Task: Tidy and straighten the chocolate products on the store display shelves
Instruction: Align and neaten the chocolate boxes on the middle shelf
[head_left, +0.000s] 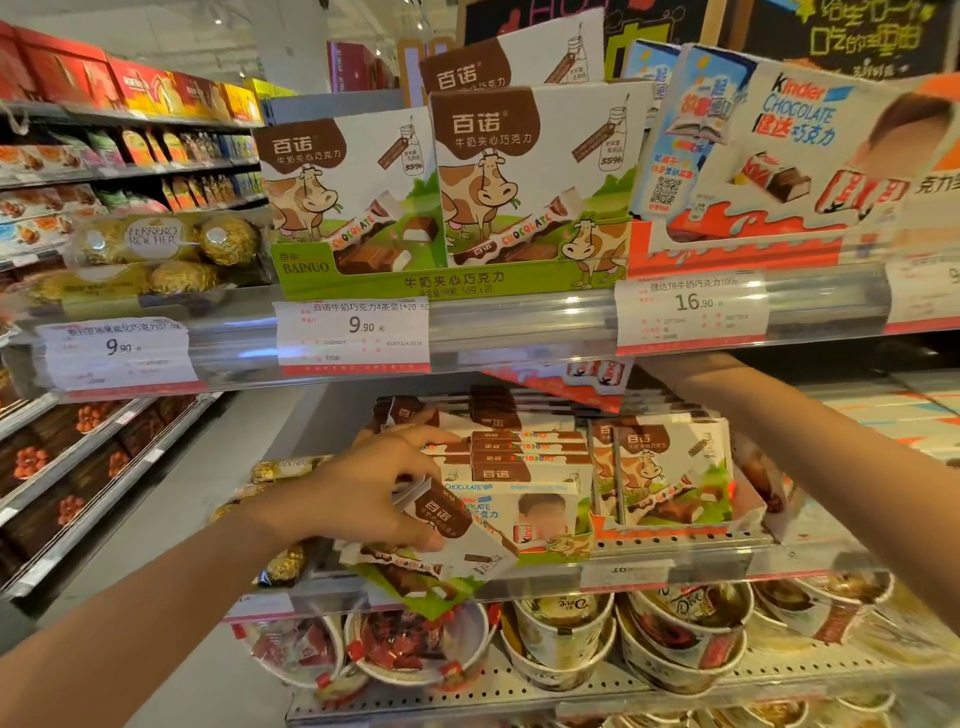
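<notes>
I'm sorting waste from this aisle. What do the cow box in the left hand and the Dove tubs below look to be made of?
The cow box in the left hand looks like thin printed cardboard: sharp folded edges, matte faces. The Dove tubs look like glossy coated paper cups with rolled rims, though they could be plastic.

Supermarket aisle; stocked shelves (519, 322), price tags (353, 332), chocolate boxes (530, 176)

Left hand (374, 488) curled, gripping; right arm reaches up, hand apparently hidden.

left of my hands a grey aisle floor (208, 467) runs past shelving (104, 431); a chalkboard sign (841, 31) hangs above.
</notes>
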